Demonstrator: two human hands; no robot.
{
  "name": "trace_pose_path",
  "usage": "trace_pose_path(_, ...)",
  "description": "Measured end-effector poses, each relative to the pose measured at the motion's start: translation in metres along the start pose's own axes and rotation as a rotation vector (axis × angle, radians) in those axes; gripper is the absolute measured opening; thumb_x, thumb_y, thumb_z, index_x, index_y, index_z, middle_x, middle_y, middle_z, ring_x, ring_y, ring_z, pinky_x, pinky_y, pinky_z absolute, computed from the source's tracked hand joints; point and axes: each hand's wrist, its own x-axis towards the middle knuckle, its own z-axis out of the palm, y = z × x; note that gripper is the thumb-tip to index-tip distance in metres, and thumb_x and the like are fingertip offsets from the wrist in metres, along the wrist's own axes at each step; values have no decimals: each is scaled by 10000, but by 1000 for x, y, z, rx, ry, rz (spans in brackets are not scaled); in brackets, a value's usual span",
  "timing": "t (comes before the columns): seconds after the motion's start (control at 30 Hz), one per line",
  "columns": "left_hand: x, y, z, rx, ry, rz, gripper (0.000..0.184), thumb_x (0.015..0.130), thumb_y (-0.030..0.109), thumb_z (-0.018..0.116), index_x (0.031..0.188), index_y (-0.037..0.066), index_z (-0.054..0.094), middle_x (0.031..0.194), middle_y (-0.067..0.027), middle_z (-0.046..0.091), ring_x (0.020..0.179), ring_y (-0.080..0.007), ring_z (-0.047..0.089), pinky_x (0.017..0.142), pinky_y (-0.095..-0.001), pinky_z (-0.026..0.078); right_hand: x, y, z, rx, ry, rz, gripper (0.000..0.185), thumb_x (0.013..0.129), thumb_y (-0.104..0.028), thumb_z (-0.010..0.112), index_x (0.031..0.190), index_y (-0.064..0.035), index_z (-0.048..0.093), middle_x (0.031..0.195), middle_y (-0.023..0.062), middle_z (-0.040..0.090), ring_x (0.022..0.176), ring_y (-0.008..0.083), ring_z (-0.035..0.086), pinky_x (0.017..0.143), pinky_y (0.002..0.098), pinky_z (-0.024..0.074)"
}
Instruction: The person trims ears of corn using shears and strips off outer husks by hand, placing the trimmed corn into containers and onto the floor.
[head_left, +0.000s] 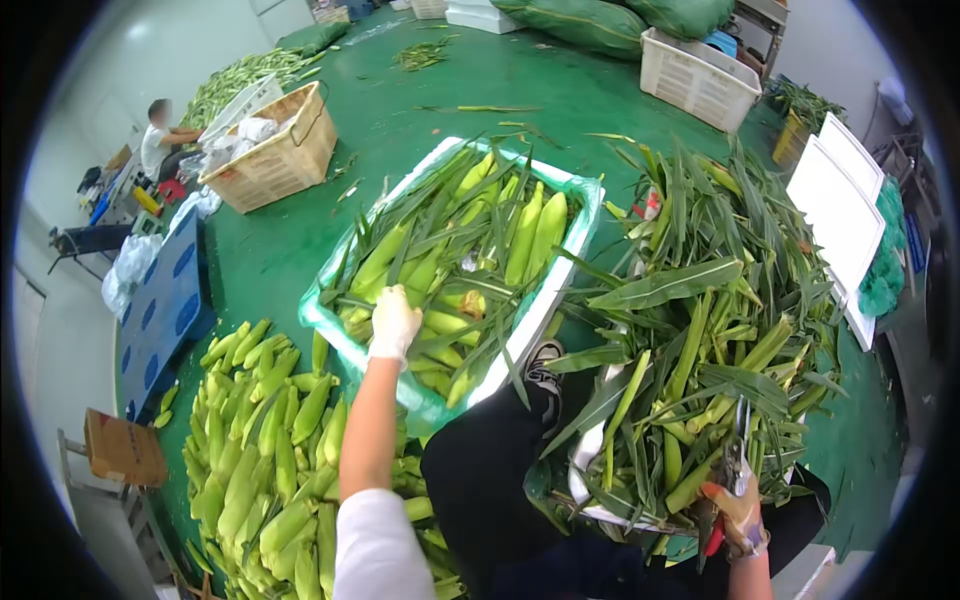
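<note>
My left hand (397, 322), in a white glove, reaches into a white foam box (530, 325) lined with green plastic. Its fingers look curled in among green ears of corn (545, 235) and long leaves; what they hold is hidden. In my right hand (742, 515), gloved too, are pruning shears (735, 460) with red handles, the blades pointing up. They are beside a large heap of corn stalks and leaves (690, 300), which partly covers a white container beneath.
A big pile of husked-on corn ears (270, 450) lies at lower left. Beyond it leans a blue pallet (165, 300). A beige crate (275, 150), a white crate (695, 80) and green sacks (585, 25) stand farther back. White foam lids (835, 220) lean at right. Another person (160, 140) sits at far left.
</note>
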Motion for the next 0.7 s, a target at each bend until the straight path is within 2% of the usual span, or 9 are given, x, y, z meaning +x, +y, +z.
trace_pose_path(0.07,27,9,28,240,-221,-162,381,689,163,739,1017,1,634,1020,-188,639,979,-330,621,842,-395,507,-13,9,-18,-15,63,53,316,731,-125,679,1003,-32,546,782,46,583,608,134,544,526,244,438)
trace_pose_path(0.2,44,19,-16,23,-548,-249,529,534,288,840,951,-4,694,985,-194,688,914,-317,678,835,-368,528,-28,-17,-15,192,152,261,382,706,-43,696,1048,-5,529,773,9,561,641,101,535,560,229,436)
trace_pose_path(0.33,35,43,-88,-889,-479,-311,600,659,222,767,1172,-15,568,1022,-136,661,888,-227,642,813,-334,516,-38,-25,-19,-19,17,83,433,703,-116,721,1072,-17,518,754,-3,528,644,103,475,593,259,404)
trace_pose_path(0.37,34,66,-119,-1060,-525,-293,610,715,171,725,1253,-22,511,1055,-116,641,908,-216,624,815,-335,514,-37,-17,-25,-218,-59,11,488,704,-180,744,1096,-12,505,757,36,548,650,158,521,605,297,438)
trace_pose_path(0.43,27,109,-157,-1316,-405,-192,502,789,228,698,1199,-11,535,970,-93,639,842,-186,621,761,-319,520,-32,-48,-7,-620,-170,-72,593,705,-255,761,1156,-3,470,810,113,604,729,262,608,664,365,494)
trace_pose_path(0.5,6,178,-204,-1626,-200,-160,437,838,320,669,1133,14,565,912,-83,627,806,-190,619,735,-327,523,-32,-50,18,-651,-230,-174,619,707,-291,755,1169,17,481,978,178,604,882,326,632,767,394,509)
trace_pose_path(0.57,-5,228,-218,-1852,-153,-274,371,867,373,636,1036,48,578,878,-80,613,791,-211,618,730,-346,529,-38,-69,53,-597,-234,-247,803,711,-390,752,1288,7,359,965,229,628,902,368,646,782,429,531)
trace_pose_path(0.67,-27,298,-208,-2064,24,-379,418,864,365,640,1109,46,526,978,-124,598,870,-267,620,778,-411,534,-55,-58,86,-540,-126,-137,866,687,-450,744,1311,1,348,1049,229,607,924,365,641,804,423,532)
trace_pose_path(0.7,-26,307,-184,-2161,-83,-466,462,890,399,582,1169,46,479,1041,-156,587,928,-309,610,822,-454,524,-58,-52,92,-518,-75,-48,876,682,-461,739,1315,-1,347,1083,225,600,944,366,636,810,424,532)
